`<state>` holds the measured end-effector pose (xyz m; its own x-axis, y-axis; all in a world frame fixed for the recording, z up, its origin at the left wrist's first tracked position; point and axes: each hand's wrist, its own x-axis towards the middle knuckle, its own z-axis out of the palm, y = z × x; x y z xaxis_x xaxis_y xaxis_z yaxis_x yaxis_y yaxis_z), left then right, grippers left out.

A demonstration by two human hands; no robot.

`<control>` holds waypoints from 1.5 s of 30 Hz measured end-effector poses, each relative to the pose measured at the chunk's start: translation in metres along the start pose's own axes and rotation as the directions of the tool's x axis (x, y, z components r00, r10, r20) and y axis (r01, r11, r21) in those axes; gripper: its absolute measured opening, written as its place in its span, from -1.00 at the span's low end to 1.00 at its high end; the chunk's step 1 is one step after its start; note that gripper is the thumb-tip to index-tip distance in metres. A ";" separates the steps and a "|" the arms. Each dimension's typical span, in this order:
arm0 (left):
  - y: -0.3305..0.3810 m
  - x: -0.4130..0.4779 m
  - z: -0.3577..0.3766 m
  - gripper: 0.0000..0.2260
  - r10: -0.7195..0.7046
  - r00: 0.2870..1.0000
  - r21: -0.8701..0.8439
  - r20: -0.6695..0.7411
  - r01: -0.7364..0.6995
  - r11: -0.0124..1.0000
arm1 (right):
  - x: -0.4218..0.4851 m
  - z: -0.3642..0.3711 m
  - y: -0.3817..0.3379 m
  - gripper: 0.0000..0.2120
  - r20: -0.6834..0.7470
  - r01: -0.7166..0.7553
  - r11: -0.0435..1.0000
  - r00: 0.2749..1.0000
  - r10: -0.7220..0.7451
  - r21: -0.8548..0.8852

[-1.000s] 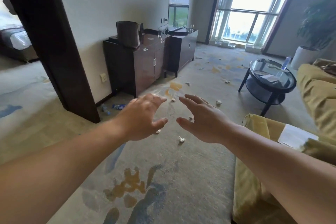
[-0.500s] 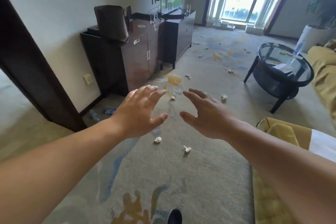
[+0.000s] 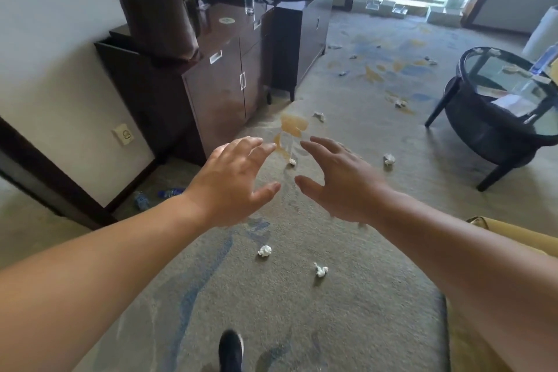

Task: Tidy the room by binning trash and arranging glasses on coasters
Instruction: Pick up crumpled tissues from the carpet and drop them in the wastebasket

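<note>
While both arms reach out over the carpet (image 3: 347, 326), the left hand (image 3: 232, 181) and the right hand (image 3: 341, 181) hover with fingers spread and palms turned toward each other. They grip nothing that shows plainly. A faint glassy smear between the fingertips is too unclear to name.

At six o'clock from the hands, two crumpled white paper wads (image 3: 264, 251) (image 3: 320, 269) lie apart on the carpet. A smaller wad (image 3: 292, 161) sits at twelve o'clock, just past the fingertips, and another wad (image 3: 389, 158) lies at three o'clock, near the round glass-topped table (image 3: 471, 53).

At nine o'clock, two plastic bottles (image 3: 140, 199) (image 3: 169, 192) lie on their sides by the wall; their cap ends are too blurred to tell.

At eleven o'clock, the dark wooden cabinet (image 3: 211, 93) carries a brown bin (image 3: 157, 15), upright with its mouth up. Farther along its top, a clear tall glass (image 3: 249, 2) stands with its long axis vertical and its rim upward. It is near a pale round coaster (image 3: 226, 20) but not on it.
</note>
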<state>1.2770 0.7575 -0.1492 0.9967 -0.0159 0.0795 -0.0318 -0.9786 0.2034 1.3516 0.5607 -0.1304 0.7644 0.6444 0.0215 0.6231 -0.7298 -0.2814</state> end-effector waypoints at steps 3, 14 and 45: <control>-0.031 0.044 0.018 -0.34 0.023 0.999 -0.021 0.038 -0.023 1.000 | 0.047 0.015 0.010 -0.32 0.020 -0.036 0.999 0.999 0.036 -0.004; -0.119 0.168 0.075 -0.33 0.131 0.982 -0.036 0.133 -0.127 0.991 | 0.169 0.089 0.055 -0.31 0.091 -0.174 0.983 0.981 0.168 0.062; -0.263 0.160 0.854 -0.48 -0.080 0.775 0.150 0.627 -0.020 0.988 | 0.115 0.804 0.386 -0.31 0.498 -0.466 0.876 0.734 0.461 -0.124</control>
<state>1.5088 0.8372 -1.0237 0.8216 -0.0630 -0.5666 -0.0402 -0.9978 0.0528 1.5466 0.5370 -1.0079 0.7663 0.2505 -0.5916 0.2101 -0.9679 -0.1377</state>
